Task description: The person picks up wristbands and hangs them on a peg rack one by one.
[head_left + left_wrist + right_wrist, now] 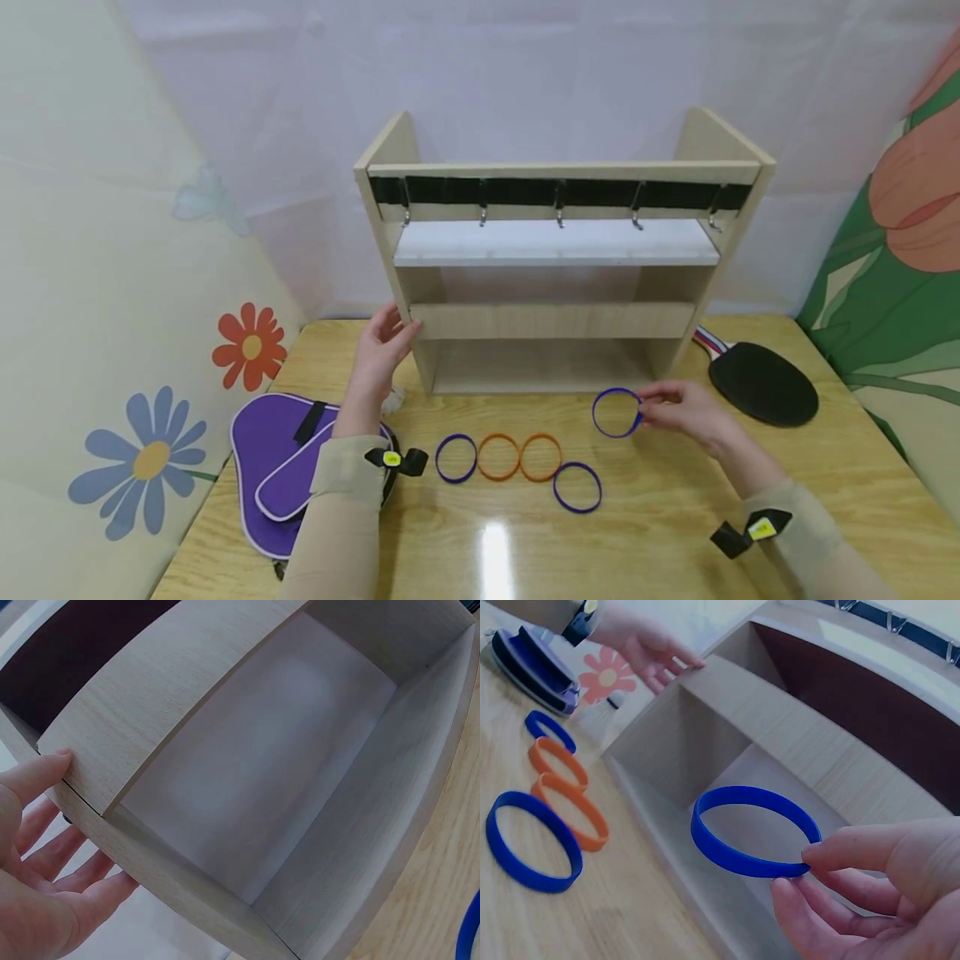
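Observation:
My right hand [686, 410] pinches a blue silicone wristband [617, 413] between thumb and fingers, raised in front of the lower right part of a wooden shelf rack [551, 321]. The band hangs as an open loop in the right wrist view. My left hand [381, 350] holds the rack's left side panel, its thumb [52, 766] on the front edge and the other fingers along the outer side. On the table lie a blue wristband [456, 458], two orange wristbands [498, 457] side by side, and another blue wristband [577, 487] slightly nearer.
Several metal hooks [559, 208] line a black strip on the rack's top rail. A purple paddle case [277, 467] lies left, partly under my left forearm, near a white shuttlecock [392, 401]. A black table tennis paddle [763, 383] lies right of the rack.

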The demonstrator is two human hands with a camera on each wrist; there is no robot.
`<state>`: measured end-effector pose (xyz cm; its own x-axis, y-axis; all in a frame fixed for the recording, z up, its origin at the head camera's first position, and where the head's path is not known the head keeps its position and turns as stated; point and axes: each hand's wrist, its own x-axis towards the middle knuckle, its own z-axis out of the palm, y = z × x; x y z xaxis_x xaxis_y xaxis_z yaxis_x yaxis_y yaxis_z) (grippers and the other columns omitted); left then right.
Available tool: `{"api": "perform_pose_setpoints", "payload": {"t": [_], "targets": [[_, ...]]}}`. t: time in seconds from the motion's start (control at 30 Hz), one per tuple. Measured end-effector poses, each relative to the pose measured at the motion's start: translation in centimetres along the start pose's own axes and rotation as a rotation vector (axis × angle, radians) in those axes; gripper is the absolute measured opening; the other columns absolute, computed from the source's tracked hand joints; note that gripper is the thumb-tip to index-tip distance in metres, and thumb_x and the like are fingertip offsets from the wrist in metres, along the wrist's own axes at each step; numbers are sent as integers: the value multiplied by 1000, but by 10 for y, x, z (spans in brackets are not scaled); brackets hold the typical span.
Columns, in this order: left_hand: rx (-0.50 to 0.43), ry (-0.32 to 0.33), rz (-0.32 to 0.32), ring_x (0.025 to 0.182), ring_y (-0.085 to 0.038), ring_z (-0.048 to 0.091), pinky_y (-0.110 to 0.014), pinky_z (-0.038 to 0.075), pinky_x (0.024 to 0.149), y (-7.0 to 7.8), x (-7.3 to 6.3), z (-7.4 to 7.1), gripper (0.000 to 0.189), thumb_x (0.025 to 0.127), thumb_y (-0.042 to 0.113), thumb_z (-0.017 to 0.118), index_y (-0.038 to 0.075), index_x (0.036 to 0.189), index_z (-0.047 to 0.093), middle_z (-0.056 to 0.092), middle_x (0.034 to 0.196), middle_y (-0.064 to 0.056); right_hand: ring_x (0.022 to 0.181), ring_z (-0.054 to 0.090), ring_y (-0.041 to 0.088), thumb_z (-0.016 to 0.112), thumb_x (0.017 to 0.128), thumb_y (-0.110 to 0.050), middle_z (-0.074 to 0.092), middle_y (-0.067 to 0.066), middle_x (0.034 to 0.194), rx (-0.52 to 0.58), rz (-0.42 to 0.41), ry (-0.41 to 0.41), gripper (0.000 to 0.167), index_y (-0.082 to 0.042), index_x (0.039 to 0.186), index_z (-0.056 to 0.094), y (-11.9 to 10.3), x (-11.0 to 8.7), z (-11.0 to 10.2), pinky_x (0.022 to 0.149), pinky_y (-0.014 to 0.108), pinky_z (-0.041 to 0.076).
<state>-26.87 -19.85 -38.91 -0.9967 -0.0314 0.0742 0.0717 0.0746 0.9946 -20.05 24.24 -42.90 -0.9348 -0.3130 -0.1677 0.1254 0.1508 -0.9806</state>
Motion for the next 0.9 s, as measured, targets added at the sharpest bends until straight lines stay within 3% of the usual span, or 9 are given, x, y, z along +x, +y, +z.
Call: {"api": "perform_pose_setpoints", "payload": {"t": [0.2,0.4,0.9], "targets": [[10,3,-12,146,-30,34,-54,32,116,0,0,-1,63,98,30,63,18,153,36,36,159,-9,79,68,7,59,92,5,68,-4,86,52,-28,-18,19,3,110,65,-10,0,4,77,23,59],[9,2,-3,146,-31,34,-54,32,116,-2,0,-2,63,97,32,63,19,153,37,36,159,-9,80,69,9,59,93,6,68,-2,86,101,-53,-8,20,-10,102,67,-19,-1,10,78,24,59],[-4,1,-17,147,-31,31,-55,30,117,-3,1,0,64,97,34,63,20,154,36,34,160,-8,82,69,12,59,93,7,67,1,88,170,-89,-2,22,-13,100,67,-53,9,27,80,25,59]]}}
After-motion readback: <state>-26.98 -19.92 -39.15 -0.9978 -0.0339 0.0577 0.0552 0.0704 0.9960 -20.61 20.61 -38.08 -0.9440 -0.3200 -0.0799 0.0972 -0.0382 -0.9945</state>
